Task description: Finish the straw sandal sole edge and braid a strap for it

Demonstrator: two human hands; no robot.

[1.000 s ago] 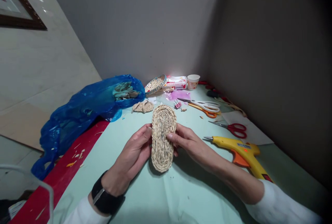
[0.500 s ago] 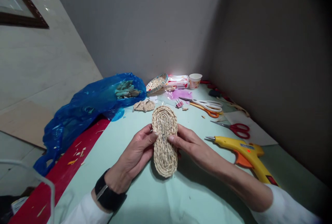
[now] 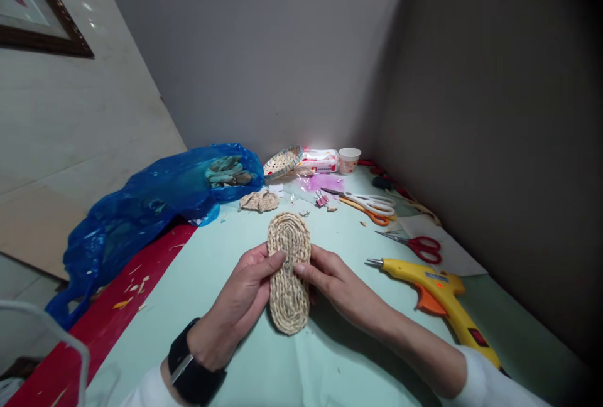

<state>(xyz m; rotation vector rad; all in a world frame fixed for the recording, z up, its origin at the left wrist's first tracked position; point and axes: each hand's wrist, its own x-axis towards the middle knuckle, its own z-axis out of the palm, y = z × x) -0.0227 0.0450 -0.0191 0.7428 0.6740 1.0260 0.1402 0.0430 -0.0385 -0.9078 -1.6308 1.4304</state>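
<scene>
A braided straw sole [image 3: 289, 297], long and oval with coiled rows, is held upright above the pale green table cover. My left hand [image 3: 252, 281] grips its left edge, thumb lying on the front face near the middle. From the right, my right hand [image 3: 332, 278] pinches the other edge, its thumb also pressed on the middle. The fingers behind the sole are mostly hidden. To the right of my right forearm lies a yellow hot glue gun [image 3: 436, 287] with an orange trigger and a small lit red light.
Red-handled scissors [image 3: 421, 249], white-handled scissors [image 3: 372, 203] and an orange-handled pair [image 3: 377, 217] lie at the right. Behind stand a paper cup [image 3: 349, 161], a woven basket [image 3: 284, 163] and a pink binder clip [image 3: 321, 198]. A small woven piece [image 3: 259, 201] lies near the blue plastic bag [image 3: 141, 190].
The view has shifted slightly, so the sole and both hands appear a little lower and further left. My left thumb has slid further onto the sole's front face.
</scene>
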